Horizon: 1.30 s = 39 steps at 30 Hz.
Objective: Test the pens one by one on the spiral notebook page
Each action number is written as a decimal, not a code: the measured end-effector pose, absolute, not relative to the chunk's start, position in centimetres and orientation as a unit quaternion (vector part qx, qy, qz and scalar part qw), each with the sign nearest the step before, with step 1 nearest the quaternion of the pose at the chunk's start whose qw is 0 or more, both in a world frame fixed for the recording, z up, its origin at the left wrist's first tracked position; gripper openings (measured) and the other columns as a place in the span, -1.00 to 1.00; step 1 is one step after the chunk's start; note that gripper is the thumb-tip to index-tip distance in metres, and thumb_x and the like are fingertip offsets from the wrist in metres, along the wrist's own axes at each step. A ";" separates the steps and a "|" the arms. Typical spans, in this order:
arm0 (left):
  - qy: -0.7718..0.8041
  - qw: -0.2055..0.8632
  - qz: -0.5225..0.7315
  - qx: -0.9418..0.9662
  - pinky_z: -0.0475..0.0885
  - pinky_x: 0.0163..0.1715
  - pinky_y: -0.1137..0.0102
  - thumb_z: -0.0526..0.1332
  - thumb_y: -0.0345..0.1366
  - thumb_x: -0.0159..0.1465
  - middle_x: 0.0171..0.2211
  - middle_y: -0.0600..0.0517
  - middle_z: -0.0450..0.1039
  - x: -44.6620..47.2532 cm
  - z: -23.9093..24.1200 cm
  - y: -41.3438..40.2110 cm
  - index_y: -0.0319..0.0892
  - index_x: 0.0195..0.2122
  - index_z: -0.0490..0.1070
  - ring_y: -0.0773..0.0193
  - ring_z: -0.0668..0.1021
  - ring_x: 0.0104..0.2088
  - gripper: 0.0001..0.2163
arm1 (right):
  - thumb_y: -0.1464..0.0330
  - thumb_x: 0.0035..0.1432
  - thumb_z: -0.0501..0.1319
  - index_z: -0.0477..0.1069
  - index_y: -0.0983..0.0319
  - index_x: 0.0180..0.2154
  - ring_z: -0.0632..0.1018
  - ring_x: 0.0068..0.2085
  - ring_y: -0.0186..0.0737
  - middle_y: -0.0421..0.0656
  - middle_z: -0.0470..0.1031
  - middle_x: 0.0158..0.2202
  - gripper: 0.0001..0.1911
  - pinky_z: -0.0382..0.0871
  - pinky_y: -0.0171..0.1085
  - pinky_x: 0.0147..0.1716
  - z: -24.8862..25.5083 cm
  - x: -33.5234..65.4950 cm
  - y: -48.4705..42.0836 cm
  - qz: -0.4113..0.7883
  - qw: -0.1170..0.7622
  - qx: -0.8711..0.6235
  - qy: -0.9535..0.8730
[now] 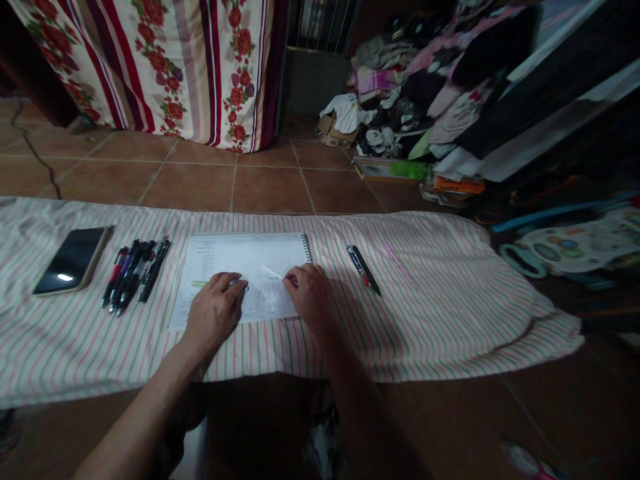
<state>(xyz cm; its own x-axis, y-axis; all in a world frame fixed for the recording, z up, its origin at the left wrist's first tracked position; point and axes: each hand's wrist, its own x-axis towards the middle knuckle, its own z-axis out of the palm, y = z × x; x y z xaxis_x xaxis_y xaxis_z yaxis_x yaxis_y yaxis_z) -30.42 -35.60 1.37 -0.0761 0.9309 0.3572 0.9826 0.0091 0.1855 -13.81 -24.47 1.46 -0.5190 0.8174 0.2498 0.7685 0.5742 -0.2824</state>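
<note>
My left hand (214,308) rests over the lower left of a spiral notebook (230,250), its thumb and fingers pinched together. A small shiny bit shows at those fingertips, too small to name. At the notebook's lower right, my right hand (309,293) is closed in a pinch on a thin pale stick (271,272), which points left over the page. The notebook lies open with its spiral on the right, and print and faint drawing show on the paper. Right of it lie two pens (363,269) side by side and a thin pink stick-like piece (399,263).
A striped cloth (450,300) covers the low table. Left of the notebook are several pens (133,275) in a bunch and a phone (73,261). Beyond are a tiled floor (200,177), a flowered curtain (190,67) and a heap of clothes (415,87).
</note>
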 end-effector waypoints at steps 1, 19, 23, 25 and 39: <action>-0.707 0.065 -0.197 -0.676 0.47 -0.19 0.21 0.05 -0.39 0.26 -0.12 -0.11 0.47 -30.5 1.4 -35.6 -0.20 -0.14 0.46 0.10 0.46 -0.13 -0.77 | 0.36 0.09 0.22 0.45 0.20 -0.43 0.40 -0.26 -0.15 -0.11 0.47 -0.40 -0.93 0.21 -0.25 -0.28 1.4 -13.8 -24.4 0.066 0.188 -0.453 -0.869; -0.708 0.063 -0.195 -0.676 0.45 -0.17 0.22 0.06 -0.36 0.27 -0.12 -0.10 0.47 -30.6 1.3 -35.7 -0.21 -0.15 0.46 0.11 0.45 -0.14 -0.77 | 0.19 0.06 0.12 0.51 0.28 -0.21 0.47 -0.43 -0.32 -0.15 0.55 -0.40 -0.63 0.31 -0.35 -0.46 1.5 -13.5 -22.7 0.455 0.442 -0.458 -0.623; -0.706 0.058 -0.198 -0.677 0.45 -0.16 0.21 0.05 -0.36 0.27 -0.12 -0.12 0.47 -30.5 1.3 -35.6 -0.21 -0.15 0.46 0.11 0.45 -0.14 -0.77 | 0.21 0.02 0.17 0.51 0.25 -0.28 0.53 -0.32 -0.27 -0.13 0.58 -0.33 -0.70 0.36 -0.33 -0.36 1.7 -13.8 -23.0 0.464 0.463 -0.455 -0.602; -0.707 0.058 -0.202 -0.676 0.45 -0.15 0.20 0.05 -0.36 0.27 -0.13 -0.12 0.47 -30.5 1.4 -35.6 -0.21 -0.15 0.46 0.11 0.46 -0.14 -0.77 | 0.21 -0.01 0.19 0.48 0.26 -0.29 0.55 -0.31 -0.26 -0.11 0.58 -0.33 -0.72 0.39 -0.32 -0.34 1.6 -14.0 -23.0 0.479 0.462 -0.452 -0.594; -0.701 0.054 -0.200 -0.682 0.44 -0.13 0.18 0.05 -0.38 0.27 -0.13 -0.14 0.46 -30.5 1.2 -35.6 -0.24 -0.14 0.44 0.09 0.44 -0.13 -0.77 | 0.33 0.04 0.16 0.46 0.23 -0.33 0.58 -0.37 -0.25 -0.15 0.58 -0.40 -0.83 0.43 -0.34 -0.36 0.6 -16.0 -24.1 0.435 0.413 -0.423 -0.679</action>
<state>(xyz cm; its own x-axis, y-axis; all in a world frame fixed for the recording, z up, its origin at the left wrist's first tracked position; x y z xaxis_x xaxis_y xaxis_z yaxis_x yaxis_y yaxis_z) -30.53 -35.62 1.22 -0.0636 0.9347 0.3496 0.9783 -0.0108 0.2069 -15.96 -24.05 0.58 -0.3015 0.9336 0.1934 0.2143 0.2640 -0.9404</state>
